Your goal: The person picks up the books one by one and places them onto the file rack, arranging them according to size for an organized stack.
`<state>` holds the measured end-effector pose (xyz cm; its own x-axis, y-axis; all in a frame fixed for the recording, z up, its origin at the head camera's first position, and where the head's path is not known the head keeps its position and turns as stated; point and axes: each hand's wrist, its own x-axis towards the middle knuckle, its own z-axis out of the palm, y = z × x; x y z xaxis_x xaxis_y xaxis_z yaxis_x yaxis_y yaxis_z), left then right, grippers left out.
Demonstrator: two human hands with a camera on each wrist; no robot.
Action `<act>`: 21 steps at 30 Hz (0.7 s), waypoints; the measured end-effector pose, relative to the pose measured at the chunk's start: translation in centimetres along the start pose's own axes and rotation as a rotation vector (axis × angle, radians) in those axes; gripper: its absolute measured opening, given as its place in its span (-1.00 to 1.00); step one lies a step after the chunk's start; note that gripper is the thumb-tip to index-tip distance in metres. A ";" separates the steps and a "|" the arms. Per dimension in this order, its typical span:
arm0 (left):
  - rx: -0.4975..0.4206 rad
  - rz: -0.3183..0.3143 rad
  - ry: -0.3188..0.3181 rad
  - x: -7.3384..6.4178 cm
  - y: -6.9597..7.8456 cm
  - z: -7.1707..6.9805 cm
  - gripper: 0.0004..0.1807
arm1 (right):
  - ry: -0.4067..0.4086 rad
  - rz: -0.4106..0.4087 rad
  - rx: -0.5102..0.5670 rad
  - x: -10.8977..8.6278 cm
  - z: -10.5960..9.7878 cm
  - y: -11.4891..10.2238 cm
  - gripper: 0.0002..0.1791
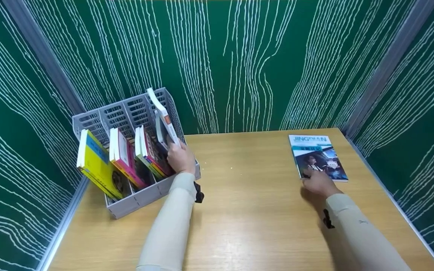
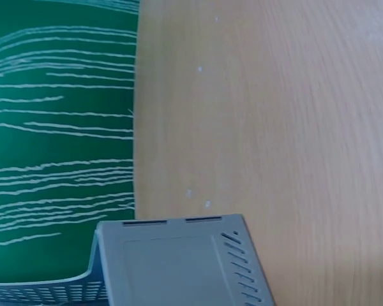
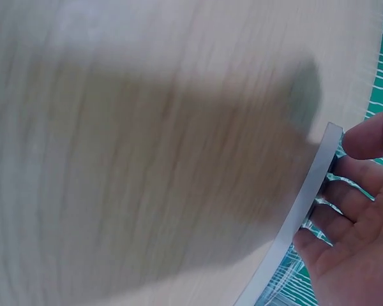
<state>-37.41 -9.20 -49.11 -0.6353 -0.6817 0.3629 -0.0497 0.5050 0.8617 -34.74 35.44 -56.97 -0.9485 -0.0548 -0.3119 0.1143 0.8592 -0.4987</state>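
Observation:
At the right end of the grey file rack (image 1: 138,203), my left hand (image 1: 182,157) grips a thick white-spined book (image 1: 160,109) low on its spine. The book leans in the rightmost slot, its top above the rack's back wall; a darker book stands beside it on the left. My right hand (image 1: 318,182) is at the near edge of a book (image 1: 315,156) with JINGDIAN on its cover, lying flat on the table. In the right wrist view, loosely bent fingers (image 3: 351,201) rest along the cover side of that book's white page edge (image 3: 300,204). The left wrist view does not show the left hand.
Other slots of the rack hold a yellow book (image 1: 100,162), a pink-covered book (image 1: 128,158) and several thinner books (image 1: 151,154). The wooden table (image 1: 239,210) meets green walls (image 1: 239,67) with white wavy lines at the back and sides.

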 end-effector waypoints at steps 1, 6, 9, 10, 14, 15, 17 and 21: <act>-0.006 0.003 -0.003 0.0 -0.2 0.2 -0.68 | -0.003 0.006 0.006 0.0 0.0 0.1 -0.28; -0.065 0.011 -0.040 -0.1 -1.1 1.1 -0.59 | -0.032 0.042 0.069 -0.3 0.0 0.2 -0.28; -0.098 0.008 -0.044 -0.2 -1.7 1.6 -0.57 | -0.048 0.065 0.102 -0.4 -0.1 0.1 -0.27; -0.108 0.008 -0.041 -0.2 -1.9 1.8 -0.57 | -0.051 0.073 0.112 -0.4 -0.1 0.1 -0.26; -0.132 -0.029 -0.050 -0.2 -2.5 2.5 -0.58 | -0.039 0.071 0.102 -0.6 -0.2 0.2 -0.27; -0.136 -0.049 -0.058 -0.2 -2.6 2.6 -0.57 | -0.032 0.064 0.093 -0.6 -0.2 0.2 -0.27; -0.152 -0.079 -0.080 -0.2 -2.7 2.8 -0.56 | -0.016 0.050 0.072 -0.7 -0.1 0.2 -0.27; -0.189 -0.097 -0.165 -0.1 -3.0 2.9 -0.51 | 0.042 -0.030 -0.033 -0.8 0.3 0.4 -0.31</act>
<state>-39.43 -9.07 -52.76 -0.7521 -0.6191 0.2259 0.0186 0.3226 0.9463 -33.83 35.72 -57.15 -0.9629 -0.0600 -0.2630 0.0766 0.8739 -0.4800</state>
